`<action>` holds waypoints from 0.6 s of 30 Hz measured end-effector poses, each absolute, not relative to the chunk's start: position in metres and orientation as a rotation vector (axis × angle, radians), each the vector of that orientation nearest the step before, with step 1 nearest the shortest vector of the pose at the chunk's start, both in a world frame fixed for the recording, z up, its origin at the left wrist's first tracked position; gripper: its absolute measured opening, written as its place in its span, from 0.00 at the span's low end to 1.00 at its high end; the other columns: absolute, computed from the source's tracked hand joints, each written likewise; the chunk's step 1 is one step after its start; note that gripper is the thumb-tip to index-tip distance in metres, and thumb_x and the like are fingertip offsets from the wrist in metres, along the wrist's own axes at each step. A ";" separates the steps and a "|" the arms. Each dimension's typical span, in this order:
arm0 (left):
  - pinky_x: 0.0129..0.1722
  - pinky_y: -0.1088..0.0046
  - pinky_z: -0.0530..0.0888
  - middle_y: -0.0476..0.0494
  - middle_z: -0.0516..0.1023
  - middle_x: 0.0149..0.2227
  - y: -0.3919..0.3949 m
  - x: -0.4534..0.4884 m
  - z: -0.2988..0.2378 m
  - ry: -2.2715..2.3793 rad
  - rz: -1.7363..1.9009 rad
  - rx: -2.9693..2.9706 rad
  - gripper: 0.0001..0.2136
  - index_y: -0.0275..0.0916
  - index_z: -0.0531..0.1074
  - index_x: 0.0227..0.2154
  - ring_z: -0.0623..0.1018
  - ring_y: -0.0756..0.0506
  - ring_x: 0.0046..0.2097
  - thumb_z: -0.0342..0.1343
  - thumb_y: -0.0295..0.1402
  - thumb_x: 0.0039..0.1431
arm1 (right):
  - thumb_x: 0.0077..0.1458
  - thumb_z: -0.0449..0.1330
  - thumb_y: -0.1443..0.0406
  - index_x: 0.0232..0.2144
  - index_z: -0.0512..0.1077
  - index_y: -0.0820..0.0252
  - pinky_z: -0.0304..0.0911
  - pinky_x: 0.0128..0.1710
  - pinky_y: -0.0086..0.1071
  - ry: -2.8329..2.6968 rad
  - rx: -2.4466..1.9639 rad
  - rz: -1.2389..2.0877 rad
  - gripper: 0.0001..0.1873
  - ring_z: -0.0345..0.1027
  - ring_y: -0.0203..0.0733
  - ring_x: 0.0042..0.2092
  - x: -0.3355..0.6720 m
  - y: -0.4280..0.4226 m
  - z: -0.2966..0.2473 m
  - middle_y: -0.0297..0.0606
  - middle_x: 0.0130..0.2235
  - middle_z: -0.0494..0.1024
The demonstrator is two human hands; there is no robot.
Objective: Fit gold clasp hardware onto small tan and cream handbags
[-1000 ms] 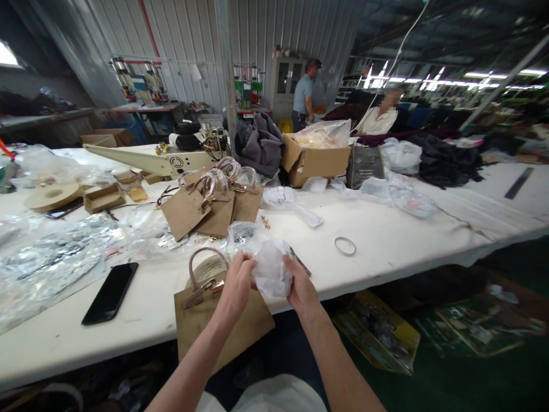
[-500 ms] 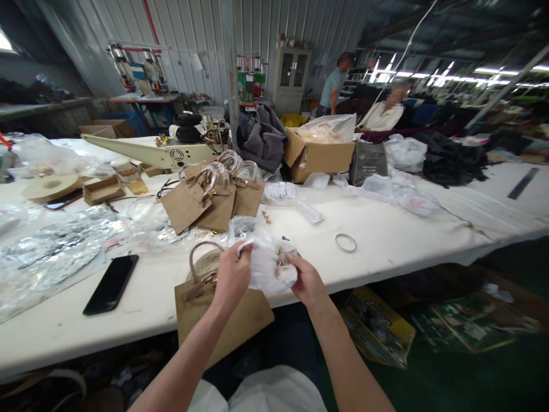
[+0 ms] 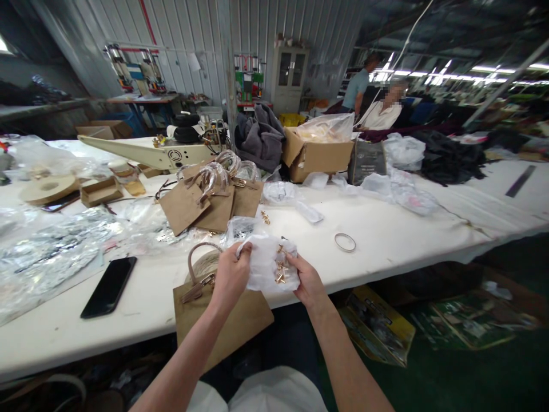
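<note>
A white sheet of wrapping paper (image 3: 262,264) is stretched between my two hands, with several small gold metal fittings (image 3: 280,271) lying on its right part. My left hand (image 3: 234,269) pinches the paper's left edge. At the right edge, my right hand (image 3: 307,278) grips it with closed fingers. Below my left forearm a brown handbag (image 3: 231,323) with a curved handle leans over the table's front edge, partly hidden by the arm. More gold fittings (image 3: 265,217) lie on the white tabletop (image 3: 373,223) beyond the paper.
Several brown bag pieces with wrapped handles (image 3: 214,206) are piled behind. A black phone (image 3: 108,287) lies left, a ring-shaped band (image 3: 345,242) right. Farther back stand a cardboard box (image 3: 319,160) and a cream machine arm (image 3: 171,155). Two people are beyond the table.
The paper is spread wider, so the gold fittings on it now show more openly. Both hands stay about in place. A person in the background has moved right.
</note>
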State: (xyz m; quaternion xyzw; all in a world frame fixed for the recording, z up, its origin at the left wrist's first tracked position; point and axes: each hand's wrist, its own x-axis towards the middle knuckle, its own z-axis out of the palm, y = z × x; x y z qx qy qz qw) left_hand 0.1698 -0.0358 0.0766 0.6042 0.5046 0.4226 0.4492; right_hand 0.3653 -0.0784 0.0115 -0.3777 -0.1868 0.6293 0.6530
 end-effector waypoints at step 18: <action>0.52 0.57 0.80 0.25 0.72 0.66 -0.064 0.190 0.112 0.844 0.800 1.563 0.34 0.39 0.66 0.67 0.80 0.34 0.56 0.65 0.52 0.66 | 0.67 0.59 0.56 0.62 0.73 0.63 0.64 0.59 0.46 -1.331 -1.873 0.431 0.26 0.72 0.61 0.59 0.489 0.084 0.037 0.58 0.58 0.77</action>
